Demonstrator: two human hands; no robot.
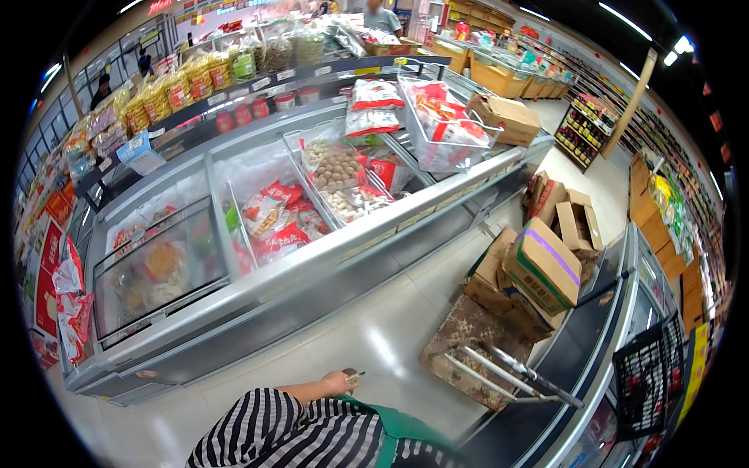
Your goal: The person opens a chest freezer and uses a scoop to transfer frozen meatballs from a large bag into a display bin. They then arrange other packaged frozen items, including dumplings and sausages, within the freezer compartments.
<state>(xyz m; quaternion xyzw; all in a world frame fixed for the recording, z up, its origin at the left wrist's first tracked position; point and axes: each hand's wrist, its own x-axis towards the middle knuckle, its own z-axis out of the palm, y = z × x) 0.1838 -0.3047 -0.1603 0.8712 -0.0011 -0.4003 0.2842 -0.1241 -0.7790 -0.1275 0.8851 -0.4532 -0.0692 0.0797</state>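
Observation:
My left hand is low in front of my body, above the tiled floor. Its fingers close around a small brownish object with a dark tip, too small to identify. My right hand is out of view. Before me runs a long chest freezer with its middle bays uncovered. Red-and-white bags of frozen food lie in one bay. Bags of frozen balls fill the bay beside it. A white wire basket of more bags rests across the freezer's far right end, near stacked white-and-red bags.
A flatbed cart with a metal handle stands right, loaded with cardboard boxes. Behind it runs another freezer. A sliding glass lid covers the near left bay. A person stands beyond the shelf of packaged goods.

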